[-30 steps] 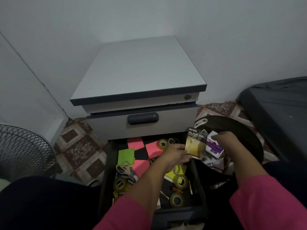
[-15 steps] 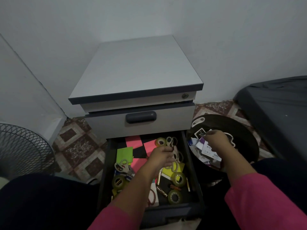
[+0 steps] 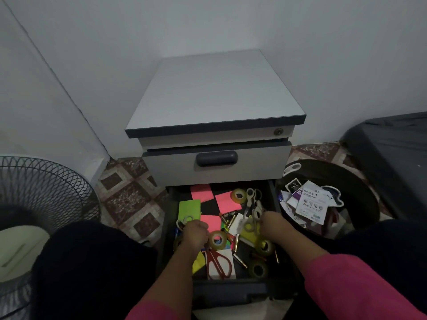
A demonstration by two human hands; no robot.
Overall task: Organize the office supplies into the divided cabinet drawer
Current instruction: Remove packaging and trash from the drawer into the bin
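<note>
We are seeing everything through a single wide-angle camera worn on the head, so no second view is sharing the scene. It is looking forward and steeply down from above a low cabinet [image 3: 215, 93] standing against the wall, straight lines bowing near the edges. The open drawer [image 3: 231, 285] is sitting low in the middle, close beneath us, with both forearms reaching in from the bottom edge. A fan grille [image 3: 44, 192] is cutting in at left, a round bin [image 3: 360, 188] at right.
</note>
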